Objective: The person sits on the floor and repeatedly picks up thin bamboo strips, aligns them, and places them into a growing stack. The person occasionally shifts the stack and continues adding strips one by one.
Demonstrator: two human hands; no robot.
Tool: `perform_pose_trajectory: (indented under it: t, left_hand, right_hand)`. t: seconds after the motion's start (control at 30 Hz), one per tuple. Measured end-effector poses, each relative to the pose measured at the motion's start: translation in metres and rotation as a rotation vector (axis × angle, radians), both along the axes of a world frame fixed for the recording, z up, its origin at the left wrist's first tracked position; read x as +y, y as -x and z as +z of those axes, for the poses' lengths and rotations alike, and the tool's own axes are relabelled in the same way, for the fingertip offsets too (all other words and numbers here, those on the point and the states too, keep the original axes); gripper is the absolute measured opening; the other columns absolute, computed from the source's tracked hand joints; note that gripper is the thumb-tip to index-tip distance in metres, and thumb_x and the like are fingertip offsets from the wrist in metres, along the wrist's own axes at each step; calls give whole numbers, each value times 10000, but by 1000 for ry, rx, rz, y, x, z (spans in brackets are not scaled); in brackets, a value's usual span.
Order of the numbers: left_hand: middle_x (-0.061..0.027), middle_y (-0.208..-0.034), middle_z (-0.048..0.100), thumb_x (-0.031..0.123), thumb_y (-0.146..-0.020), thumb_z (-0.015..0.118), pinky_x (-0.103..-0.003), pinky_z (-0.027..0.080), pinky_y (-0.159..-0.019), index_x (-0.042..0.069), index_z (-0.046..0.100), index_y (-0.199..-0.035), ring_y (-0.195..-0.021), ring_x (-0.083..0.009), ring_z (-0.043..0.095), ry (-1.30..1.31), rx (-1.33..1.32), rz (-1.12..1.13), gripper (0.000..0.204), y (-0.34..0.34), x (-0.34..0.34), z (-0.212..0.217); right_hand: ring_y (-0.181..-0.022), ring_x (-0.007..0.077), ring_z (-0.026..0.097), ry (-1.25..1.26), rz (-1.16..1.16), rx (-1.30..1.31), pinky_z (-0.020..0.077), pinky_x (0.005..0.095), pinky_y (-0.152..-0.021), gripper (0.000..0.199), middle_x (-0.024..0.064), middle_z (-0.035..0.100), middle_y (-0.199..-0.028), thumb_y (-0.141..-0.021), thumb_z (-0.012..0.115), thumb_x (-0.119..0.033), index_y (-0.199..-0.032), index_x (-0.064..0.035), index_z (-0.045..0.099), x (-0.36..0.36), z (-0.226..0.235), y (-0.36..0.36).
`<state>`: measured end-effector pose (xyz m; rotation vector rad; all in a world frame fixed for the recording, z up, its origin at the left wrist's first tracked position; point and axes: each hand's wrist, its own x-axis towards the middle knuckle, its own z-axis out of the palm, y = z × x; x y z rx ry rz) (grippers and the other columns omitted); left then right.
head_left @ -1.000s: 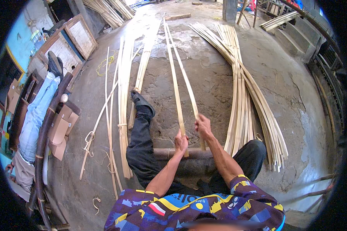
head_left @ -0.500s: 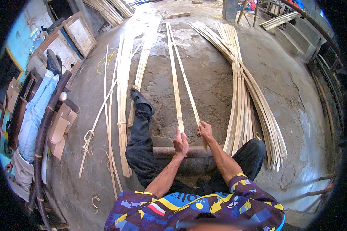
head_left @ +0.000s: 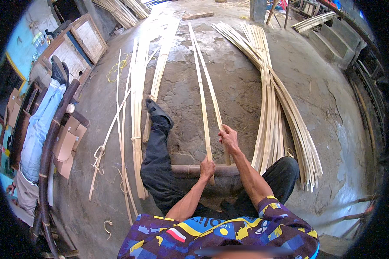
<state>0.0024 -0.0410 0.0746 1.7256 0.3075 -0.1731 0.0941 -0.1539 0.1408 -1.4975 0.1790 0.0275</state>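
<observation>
Two long, pale bamboo strips run away from me across the floor, their far ends close together. My left hand [head_left: 207, 168] is closed around the near part of the left bamboo strip [head_left: 203, 101], and its end pokes out below the fist. Slightly farther forward, my right hand [head_left: 228, 137] grips the right bamboo strip [head_left: 209, 84], whose near end hangs down beside my wrist. Beneath both hands lies a thick brown bamboo pole [head_left: 186, 170], crosswise between my legs.
At right lies a fanned pile of bamboo strips [head_left: 268, 99]. Tied bundles of strips [head_left: 137, 116] lie left, by my outstretched foot [head_left: 159, 113]. Farther left, a person in light jeans [head_left: 43, 112] is near a cardboard box [head_left: 69, 144]. A wooden block [head_left: 197, 16] lies ahead.
My left hand has moved down toward me and turned into a fist around its strip. My right hand has slid slightly forward. The two strips have come closer together.
</observation>
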Motion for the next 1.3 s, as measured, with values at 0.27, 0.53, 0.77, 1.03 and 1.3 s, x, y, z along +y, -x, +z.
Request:
perform_pose_trajectory:
  t: [0.27,0.53,0.77,1.03,1.3]
  left_hand:
    - [-62,-645,535,27,-782,369,-254,431,-439,21,482,-960,-488,-123,511,112,-32,-29,211,6,-8,4]
    - [-92,-655,570,76,-782,432,-323,467,-504,38,483,-995,-549,-183,559,-117,7,-73,222,-17,18,-1]
    - [-117,-634,557,8,-757,380,-334,479,-504,40,447,-1019,-546,-199,578,-284,-23,-184,273,14,27,-26]
    - [-95,-571,507,105,-812,349,-343,407,-455,-18,405,-1085,-501,-209,523,-300,-438,24,305,-48,38,14]
    - [-77,-538,479,151,-824,336,-308,395,-447,-60,360,-1146,-482,-166,490,-167,-565,14,385,-109,33,95]
  right_hand:
    - [-495,99,519,191,214,89,449,252,-447,341,52,560,-677,-718,500,-63,-1058,-41,493,9,-61,30]
    - [-582,148,518,491,231,65,420,298,-529,358,89,548,-655,-681,515,-80,-1038,-67,500,10,-79,38]
    - [-710,232,545,346,366,12,427,326,-654,413,131,568,-795,-679,509,-108,-1088,-91,456,19,-103,62]
    - [-793,245,559,516,-92,-90,421,333,-696,345,183,572,-881,-754,479,-133,-1079,-19,481,31,-40,30]
    - [-655,179,525,407,-108,-173,421,301,-592,328,133,564,-784,-771,506,-137,-1072,-9,483,14,22,-6]
